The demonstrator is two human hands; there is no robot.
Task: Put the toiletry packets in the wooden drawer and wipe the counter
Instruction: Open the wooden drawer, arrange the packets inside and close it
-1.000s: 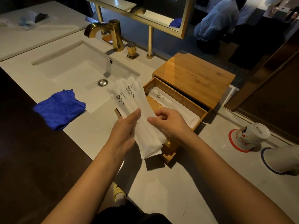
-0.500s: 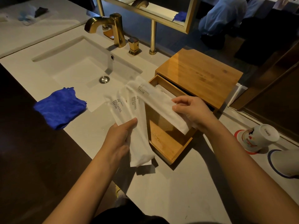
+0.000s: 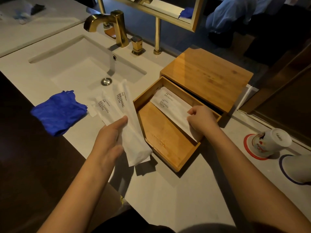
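Right hand (image 3: pixel 201 121) pinches a packet (image 3: pixel 171 108) low inside the wooden drawer (image 3: pixel 168 143), its long axis along the back wall beside another already there; left hand (image 3: pixel 109 137) is closed on the remaining packets (image 3: pixel 127 121), just left of the drawer's rim, ends aimed at the sink (image 3: pixel 80 64); bare drawer floor waits in front; blue cloth (image 3: pixel 58 111) rests on the surface (image 3: pixel 168 199), untouched.

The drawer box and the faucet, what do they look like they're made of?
The drawer box looks like bamboo or light wood with a glossy lacquer: visible grain and reflections on top. The faucet looks like metal in a polished gold or brass finish, judging by its bright highlights; plating or solid can't be told.
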